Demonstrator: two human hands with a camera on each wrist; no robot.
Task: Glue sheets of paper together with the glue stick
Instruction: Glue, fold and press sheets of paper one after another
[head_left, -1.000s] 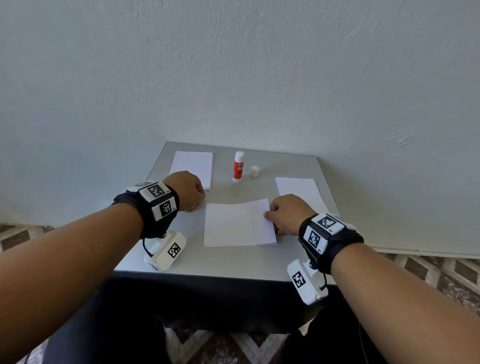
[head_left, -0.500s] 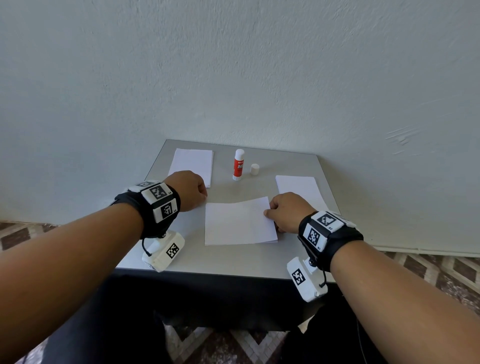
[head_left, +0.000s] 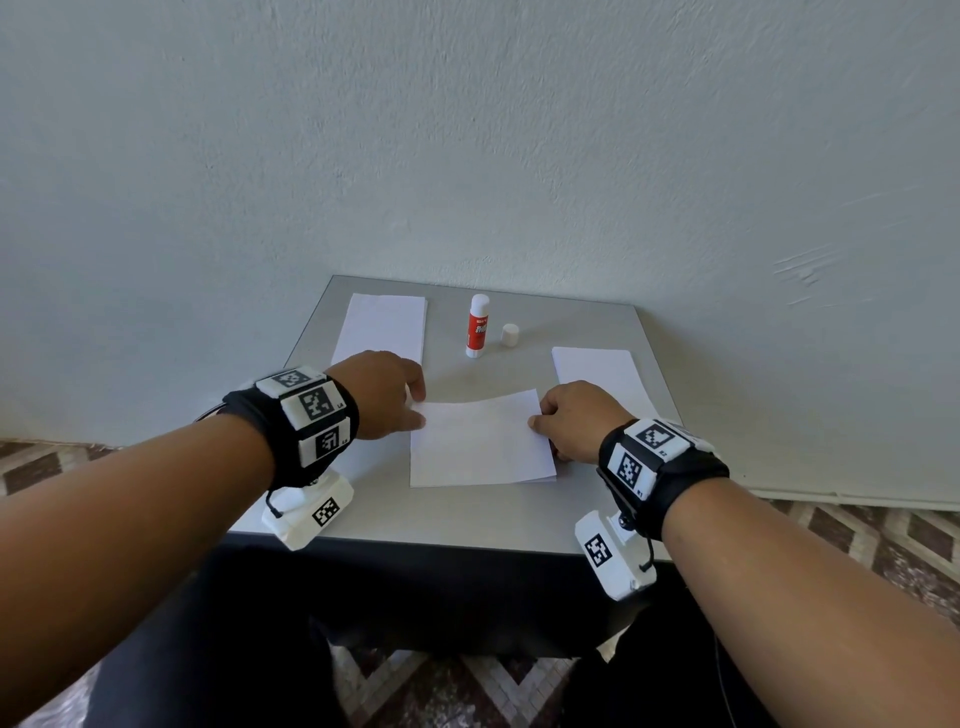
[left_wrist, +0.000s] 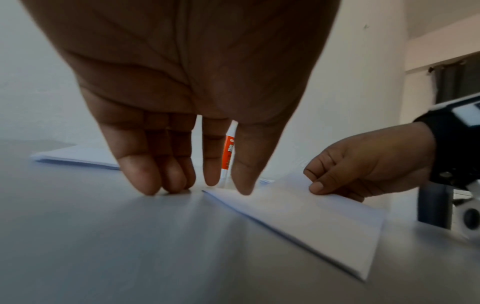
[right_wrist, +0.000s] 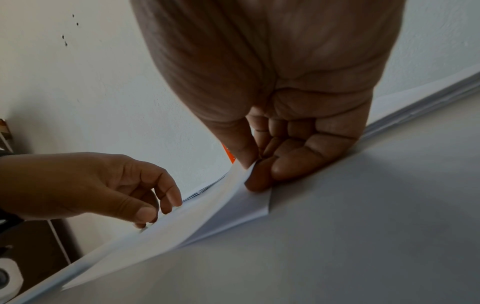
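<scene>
While the middle sheet is pinched at center-right by the right hand, its left edge gets touched by relaxed left hand fingers; glue stick stands uncapped behind.

The head view is evenly and softly lit, with no glare; only faint shadows are cast on the table, beneath the wrists near its front edge and beside the glue stick toward its back edge. Straight lines are bowed by wide-angle distortion toward the frame borders, and the floor at the lower corners is stretched. Both wrist views are dimmer and softer. In the left wrist view the palm is rendered dark and blurred, and the near table surface is smeared. In the right wrist view the sheet of paper is blurred along its lifted edge, and a broad shadow is thrown under the hand.
</scene>
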